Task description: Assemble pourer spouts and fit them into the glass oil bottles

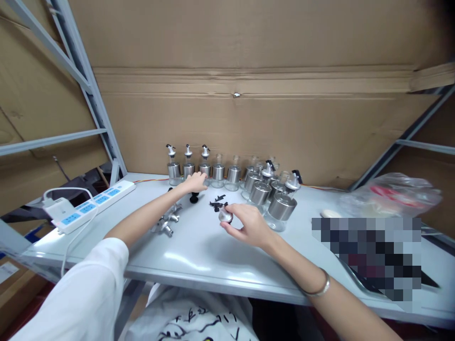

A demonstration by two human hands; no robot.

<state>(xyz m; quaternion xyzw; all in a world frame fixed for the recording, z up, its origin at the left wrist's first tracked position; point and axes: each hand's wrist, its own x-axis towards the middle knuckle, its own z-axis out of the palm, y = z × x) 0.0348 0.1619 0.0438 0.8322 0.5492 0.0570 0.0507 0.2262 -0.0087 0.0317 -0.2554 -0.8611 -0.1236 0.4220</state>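
Note:
My left hand [195, 182] reaches far across the grey table [199, 255] and touches a glass oil bottle [205, 166] in the back row; its fingers curl around the bottle's base. My right hand [245, 222] pinches a small silver pourer cap [225, 216] just above the table. Several glass bottles with steel sleeves [259, 192] stand along the cardboard wall; three at the left carry pourer tops. Small black plastic parts [216, 204] lie between my hands, and loose silver pourers [167, 220] rest under my left forearm.
A white power strip [94, 203] with a plugged adapter lies at the table's left edge. A clear plastic bag [391, 194] sits at the right. Cardboard sheets [249, 118] back the table, with grey shelf uprights [88, 90] on the left.

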